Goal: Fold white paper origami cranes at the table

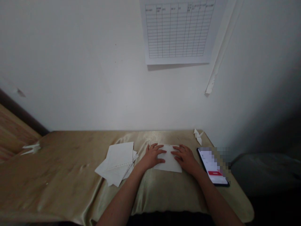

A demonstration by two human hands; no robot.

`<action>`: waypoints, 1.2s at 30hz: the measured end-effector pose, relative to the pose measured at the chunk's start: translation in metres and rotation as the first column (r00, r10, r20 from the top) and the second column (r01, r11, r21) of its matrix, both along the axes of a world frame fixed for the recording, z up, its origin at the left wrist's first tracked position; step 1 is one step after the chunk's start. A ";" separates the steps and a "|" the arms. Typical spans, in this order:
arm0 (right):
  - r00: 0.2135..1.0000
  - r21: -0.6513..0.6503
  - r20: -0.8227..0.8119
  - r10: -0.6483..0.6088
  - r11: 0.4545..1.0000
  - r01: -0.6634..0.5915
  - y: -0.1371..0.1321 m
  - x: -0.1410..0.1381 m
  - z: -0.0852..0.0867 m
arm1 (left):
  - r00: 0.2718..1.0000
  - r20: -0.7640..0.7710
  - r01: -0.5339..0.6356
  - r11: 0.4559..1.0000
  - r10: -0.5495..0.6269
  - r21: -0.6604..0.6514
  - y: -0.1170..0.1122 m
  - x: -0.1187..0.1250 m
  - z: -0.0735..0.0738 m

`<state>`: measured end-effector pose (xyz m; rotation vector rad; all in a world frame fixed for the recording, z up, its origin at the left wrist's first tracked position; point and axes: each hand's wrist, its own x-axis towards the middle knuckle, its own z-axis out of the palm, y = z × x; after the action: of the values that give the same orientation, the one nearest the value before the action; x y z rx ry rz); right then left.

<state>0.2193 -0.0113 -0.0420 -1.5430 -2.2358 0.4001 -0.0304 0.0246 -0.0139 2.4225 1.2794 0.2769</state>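
A white sheet of paper (168,164) lies on the cloth-covered table in front of me, with a dotted line along its far edge. My left hand (154,156) rests on the sheet's left side, fingers spread and pointing inward. On the right side, my right hand (184,158) lies over the paper with its fingers apart. Both hands touch the sheet without gripping it, and they cover parts of its side edges. Left of my left hand sits a loose pile of white paper sheets (119,157), fanned at different angles; one shows a dotted line.
A phone (213,166) with a lit screen lies right of my right hand. Folded white paper pieces sit at the back right (198,136) and far left (33,148). The tablecloth (63,175) is wrinkled. A printed chart (177,34) hangs on the wall (94,78) behind.
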 end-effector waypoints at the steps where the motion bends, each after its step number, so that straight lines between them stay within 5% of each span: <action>1: 1.000 -0.012 0.021 -0.001 1.000 0.001 -0.001 0.000 0.001 | 1.000 -0.004 0.000 1.000 0.000 0.002 -0.001 0.000 0.000; 15: 0.996 -0.060 0.073 -0.044 0.997 0.048 0.001 0.000 -0.002 | 0.995 -0.044 0.086 0.996 -0.087 -0.039 -0.005 -0.003 0.000; 31: 0.917 0.054 -0.393 -0.072 0.993 0.102 0.000 0.013 0.010 | 0.999 0.011 0.031 0.999 -0.030 -0.033 -0.007 -0.002 0.011; 36: 0.901 0.053 -0.423 -0.093 0.990 0.127 0.003 0.018 0.005 | 0.997 0.071 -0.016 1.000 0.018 -0.023 -0.003 -0.002 0.006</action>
<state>0.2378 -0.0079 -0.0365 -1.3795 -1.8022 0.5451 -0.0325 0.0215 -0.0079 2.3625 1.2659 0.3488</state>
